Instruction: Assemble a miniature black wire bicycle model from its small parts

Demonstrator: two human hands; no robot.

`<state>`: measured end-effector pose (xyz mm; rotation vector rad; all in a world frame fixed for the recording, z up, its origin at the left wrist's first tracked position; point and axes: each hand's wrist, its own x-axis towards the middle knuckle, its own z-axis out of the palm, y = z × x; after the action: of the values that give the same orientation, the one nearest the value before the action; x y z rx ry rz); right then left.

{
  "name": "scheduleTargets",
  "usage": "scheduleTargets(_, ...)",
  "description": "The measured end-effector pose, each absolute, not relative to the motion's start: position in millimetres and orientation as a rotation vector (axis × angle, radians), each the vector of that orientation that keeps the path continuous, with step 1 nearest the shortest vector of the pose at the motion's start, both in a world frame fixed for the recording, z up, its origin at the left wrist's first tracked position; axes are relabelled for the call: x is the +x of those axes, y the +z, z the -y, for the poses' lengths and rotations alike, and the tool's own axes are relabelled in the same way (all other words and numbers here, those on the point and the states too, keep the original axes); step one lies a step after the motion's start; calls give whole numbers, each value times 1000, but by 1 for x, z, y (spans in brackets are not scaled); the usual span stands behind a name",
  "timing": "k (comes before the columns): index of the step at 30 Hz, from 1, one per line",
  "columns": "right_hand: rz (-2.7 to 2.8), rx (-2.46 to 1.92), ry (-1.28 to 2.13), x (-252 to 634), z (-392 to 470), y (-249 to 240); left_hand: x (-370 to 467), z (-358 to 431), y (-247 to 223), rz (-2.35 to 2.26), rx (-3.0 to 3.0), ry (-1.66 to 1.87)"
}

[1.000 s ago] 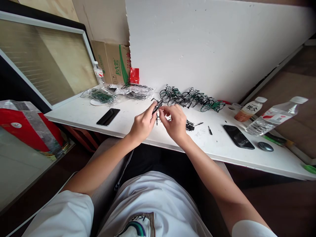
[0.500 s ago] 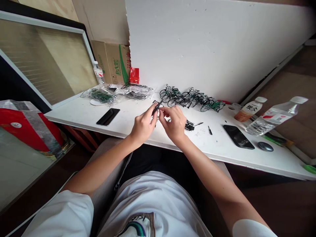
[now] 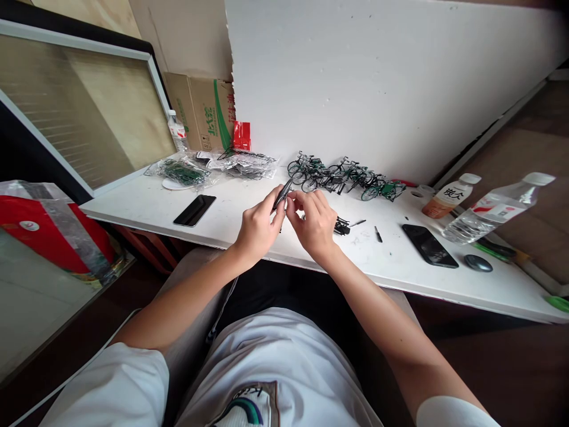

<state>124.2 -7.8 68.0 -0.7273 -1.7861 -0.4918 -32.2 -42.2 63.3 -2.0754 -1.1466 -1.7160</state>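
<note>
My left hand (image 3: 258,228) pinches a small black model bicycle part (image 3: 281,195) between thumb and fingers above the white table. The part is slim and tilted, its upper end pointing right; its lower end is hidden by the fingers. My right hand (image 3: 313,220) is closed just beside it, thumb and fingertips pressed together close to the part. Whatever is in that pinch is too small to make out. Behind both hands stands a row of small dark model bicycles (image 3: 340,175) with green pieces. More black bicycle parts (image 3: 341,226) lie partly hidden behind my right hand.
Plastic bags of parts (image 3: 186,172) lie at the back left, near a cardboard box (image 3: 207,112). A phone (image 3: 194,210) rests on the left. To the right are a small screwdriver-like tool (image 3: 377,234), another phone (image 3: 429,246), a dark round object (image 3: 478,263) and bottles (image 3: 493,207).
The black part has turned in my left fingers and now shows a broader, smoother side. Both hands stay in nearly the same place.
</note>
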Motion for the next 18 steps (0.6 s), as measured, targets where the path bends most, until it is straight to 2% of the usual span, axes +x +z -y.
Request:
scheduleTargets(10,1730,-726,-12,117,20,76,-40,29,56,987,-1947,-1481)
scheduleTargets(18,1572,-736,669,114,29,86,-47,22,49,915,-1965,-1413)
